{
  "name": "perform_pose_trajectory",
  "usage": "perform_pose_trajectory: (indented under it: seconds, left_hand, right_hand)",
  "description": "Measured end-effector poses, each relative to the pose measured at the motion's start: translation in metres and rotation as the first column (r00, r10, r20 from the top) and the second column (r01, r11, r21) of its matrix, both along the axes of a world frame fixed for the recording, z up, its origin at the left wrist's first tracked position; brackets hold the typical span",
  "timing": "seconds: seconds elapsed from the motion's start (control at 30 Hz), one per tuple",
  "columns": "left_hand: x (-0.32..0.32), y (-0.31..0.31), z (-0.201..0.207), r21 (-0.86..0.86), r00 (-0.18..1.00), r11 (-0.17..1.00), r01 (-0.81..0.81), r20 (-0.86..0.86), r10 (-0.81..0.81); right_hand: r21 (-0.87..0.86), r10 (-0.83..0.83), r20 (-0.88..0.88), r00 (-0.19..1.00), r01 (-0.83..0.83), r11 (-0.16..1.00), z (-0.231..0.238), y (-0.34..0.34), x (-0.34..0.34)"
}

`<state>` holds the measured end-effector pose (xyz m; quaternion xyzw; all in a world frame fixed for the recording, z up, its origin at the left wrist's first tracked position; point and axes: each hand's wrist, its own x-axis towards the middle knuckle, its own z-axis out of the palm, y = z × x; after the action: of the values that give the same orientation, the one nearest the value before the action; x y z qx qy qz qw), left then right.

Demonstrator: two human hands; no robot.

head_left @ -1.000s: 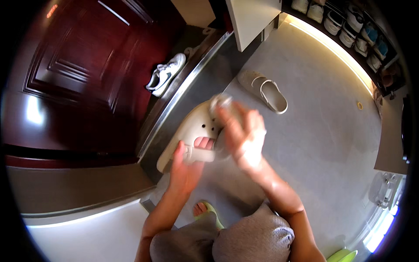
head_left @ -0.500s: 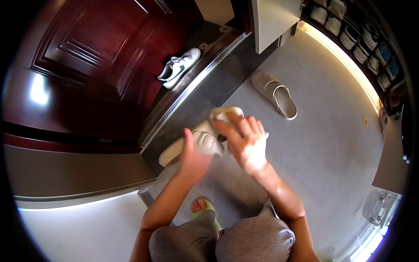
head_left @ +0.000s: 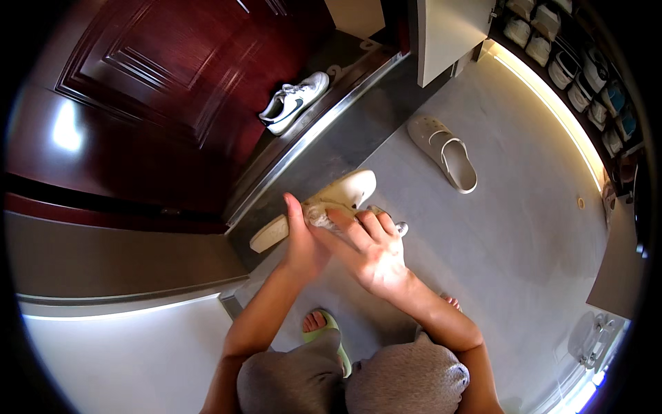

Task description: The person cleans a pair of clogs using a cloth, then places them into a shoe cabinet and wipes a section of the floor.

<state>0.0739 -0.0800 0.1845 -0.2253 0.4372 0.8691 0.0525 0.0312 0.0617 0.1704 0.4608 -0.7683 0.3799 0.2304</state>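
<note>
A cream buckle-strap slipper (head_left: 355,186) is held up in front of me, its toe end pointing away to the right and its heel end down to the left. My left hand (head_left: 303,245) grips it at the middle from the near side, thumb raised; the fingers are largely hidden. A crumpled whitish cloth or tissue (head_left: 318,215) is pressed on the slipper's strap area by my right hand (head_left: 372,255). The strap is mostly covered by the cloth and fingers. Another pale bit shows beyond the right fingers, too small to name.
A beige clog (head_left: 441,152) lies on the grey floor to the right. One white sneaker (head_left: 296,103) rests on the door sill by the dark red door (head_left: 152,117). At the far right, a rack holds several shoes (head_left: 579,76). A green slipper (head_left: 321,328) is on my left foot.
My right hand has moved left and down with the cloth, from the slipper's toe end to its strap. The left hand keeps its hold, and the toe end now shows.
</note>
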Motion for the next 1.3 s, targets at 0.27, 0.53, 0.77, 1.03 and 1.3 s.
perform_pose_trajectory:
  seconds: [0.27, 0.53, 0.77, 1.03, 1.3]
  left_hand:
    - [0.007, -0.001, -0.015, 0.016, 0.999, 0.999, -0.038, -0.022, 0.038]
    - [-0.008, -0.027, 0.002, 0.145, 0.961, 0.977, -0.159, -0.205, 0.187]
    - [-0.007, 0.003, 0.007, 0.11, 0.983, 0.979, -0.173, -0.045, 0.179]
    - [-0.01, -0.021, 0.007, 0.259, 0.954, 0.954, -0.153, -0.213, 0.211]
    - [-0.011, -0.015, 0.024, 0.242, 0.952, 0.949, -0.203, -0.178, 0.249]
  right_hand:
    - [0.1, -0.071, 0.051, 0.996, 0.066, 0.993, 0.02, 0.008, 0.008]
    - [0.067, -0.159, 0.027, 0.987, 0.157, 0.985, -0.014, 0.006, 0.001]
    - [0.013, -0.147, -0.089, 0.985, 0.148, 0.989, 0.01, -0.012, -0.005]
    - [-0.05, -0.27, 0.003, 0.963, 0.27, 0.962, -0.014, 0.003, -0.005]
    - [-0.03, -0.189, -0.098, 0.977, 0.187, 0.982, -0.017, -0.011, 0.0]
